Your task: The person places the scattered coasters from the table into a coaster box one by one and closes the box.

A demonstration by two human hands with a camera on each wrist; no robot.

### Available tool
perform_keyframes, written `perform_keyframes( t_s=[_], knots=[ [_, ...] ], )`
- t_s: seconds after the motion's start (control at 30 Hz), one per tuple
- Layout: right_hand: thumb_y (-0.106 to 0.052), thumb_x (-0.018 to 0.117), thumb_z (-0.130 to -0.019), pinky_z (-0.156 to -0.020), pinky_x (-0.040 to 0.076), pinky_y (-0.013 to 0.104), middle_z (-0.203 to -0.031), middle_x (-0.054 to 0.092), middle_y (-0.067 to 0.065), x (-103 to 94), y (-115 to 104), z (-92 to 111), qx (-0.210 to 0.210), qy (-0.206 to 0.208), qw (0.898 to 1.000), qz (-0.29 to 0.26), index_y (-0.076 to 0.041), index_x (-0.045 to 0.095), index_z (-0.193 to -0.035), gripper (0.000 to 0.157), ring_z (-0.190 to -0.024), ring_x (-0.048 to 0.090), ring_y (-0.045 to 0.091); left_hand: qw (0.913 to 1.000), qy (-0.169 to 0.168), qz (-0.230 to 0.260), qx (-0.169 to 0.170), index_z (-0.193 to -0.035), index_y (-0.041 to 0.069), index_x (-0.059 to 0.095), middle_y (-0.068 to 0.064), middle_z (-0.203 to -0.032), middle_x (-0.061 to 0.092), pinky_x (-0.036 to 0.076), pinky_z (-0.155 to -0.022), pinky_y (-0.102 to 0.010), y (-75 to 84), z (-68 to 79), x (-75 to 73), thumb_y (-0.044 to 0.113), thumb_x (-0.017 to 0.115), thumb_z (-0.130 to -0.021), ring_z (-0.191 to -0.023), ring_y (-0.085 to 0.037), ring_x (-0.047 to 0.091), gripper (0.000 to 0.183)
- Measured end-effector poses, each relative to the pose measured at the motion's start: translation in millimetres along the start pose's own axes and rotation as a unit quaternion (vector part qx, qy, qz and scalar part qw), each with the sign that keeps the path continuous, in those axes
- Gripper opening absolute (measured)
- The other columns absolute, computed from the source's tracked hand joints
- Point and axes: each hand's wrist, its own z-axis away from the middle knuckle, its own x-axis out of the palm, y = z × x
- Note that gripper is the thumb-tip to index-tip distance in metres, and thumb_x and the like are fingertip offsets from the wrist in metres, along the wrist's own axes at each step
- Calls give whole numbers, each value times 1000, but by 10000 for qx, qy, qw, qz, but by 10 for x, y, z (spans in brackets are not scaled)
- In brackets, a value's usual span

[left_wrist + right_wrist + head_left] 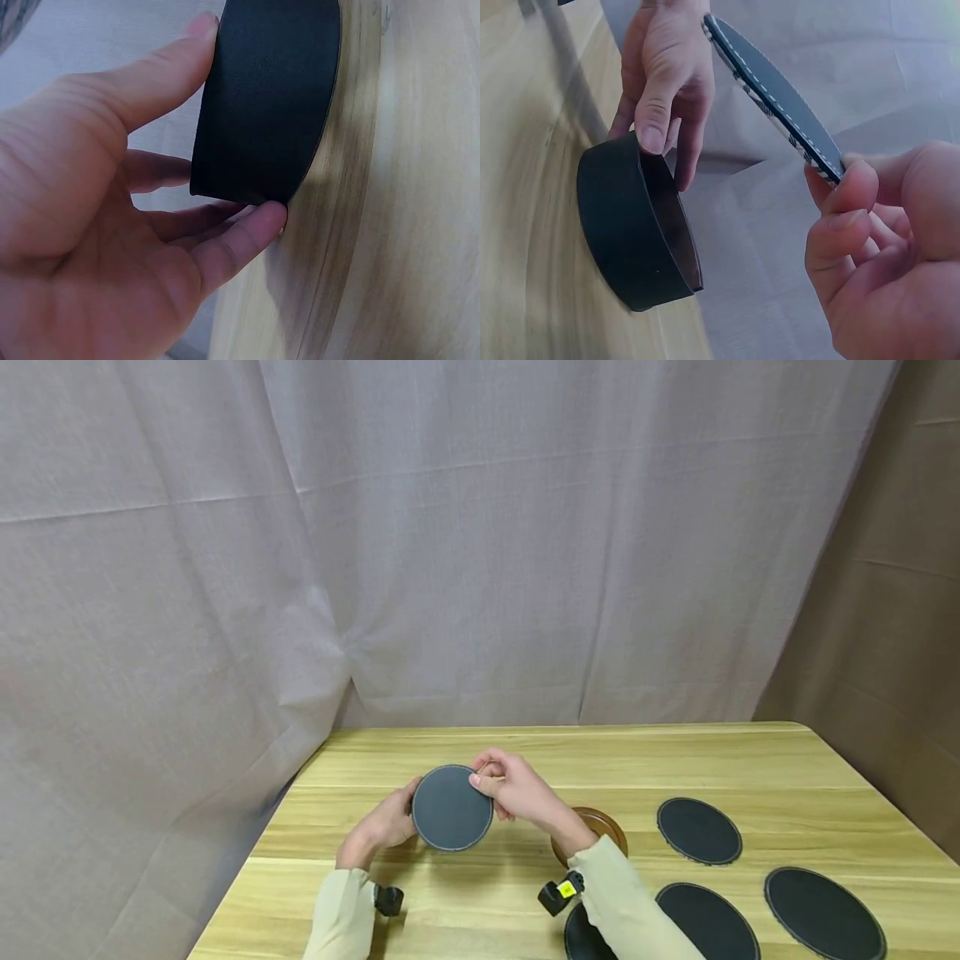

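Note:
My right hand [517,789] pinches a round dark coaster [452,807] by its edge, between thumb and fingers. White stitching runs round the coaster's rim, and the right wrist view shows it tilted, with a patterned underside. My left hand [97,202] grips a black, low-walled coaster holder [634,225] with an open side, thumb on one face and fingers round the other. The holder is tipped on its side just above the table, apart from the coaster. From the head, the coaster hides most of the holder.
Several black stitched coasters [699,831] lie spread over the right part of the wooden table [420,935]. A round brown wooden piece [611,828] lies partly under my right forearm. Grey cloth [480,568] hangs behind the table.

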Motion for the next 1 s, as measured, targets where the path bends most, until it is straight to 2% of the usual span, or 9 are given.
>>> perform_keyframes(
  t_s=[0.1,0.23,0.37,0.53,0.87,1.0],
  knots=[
    [-15,61,-97,-38,35,23,-77,59,7,0,20,-11,126,220,9996,-135,-5,57,-110,17,-41,45,14,9998,-73,173,8,-151,-1,32,-27,-138,55,40,-109,-54,0,-5,1,6,75,-84,-127,-42,53,80],
    [-14,60,-98,-38,36,23,-77,61,7,-5,45,-33,213,454,9986,-190,-5,56,-112,17,-41,45,12,9990,-123,395,-183,-152,0,30,-25,-140,53,39,-111,-54,12,-12,2,11,77,-84,-130,-40,51,84],
    [-12,59,-98,-38,37,23,-76,63,7,2,77,-70,276,689,9971,-190,-5,56,-113,17,-39,46,12,9986,-102,380,-358,-152,2,31,-23,-142,52,37,-112,-54,29,-11,-1,14,77,-84,-133,-39,48,83],
    [-10,59,-98,-37,39,24,-76,64,7,28,146,-117,291,933,9951,-175,-5,56,-113,16,-39,48,12,9994,4,193,-289,-151,3,34,-23,-141,53,35,-113,-56,32,-31,-5,14,79,-82,-133,-39,48,83],
    [-5,55,-98,-39,46,26,-80,63,12,59,249,-147,441,1157,9911,-495,-3,54,-117,19,-44,57,19,9976,-94,364,-587,-153,-1,27,-24,-148,45,33,-114,-56,17,-11,4,28,79,-84,-139,-40,41,91],
    [-4,54,-98,-43,51,31,-81,62,13,62,283,-157,475,1178,9897,-663,-2,53,-118,20,-46,59,20,9971,-87,401,-640,-153,0,27,-24,-149,44,32,-114,-56,14,-4,0,30,78,-84,-139,-39,40,91]
  ],
)
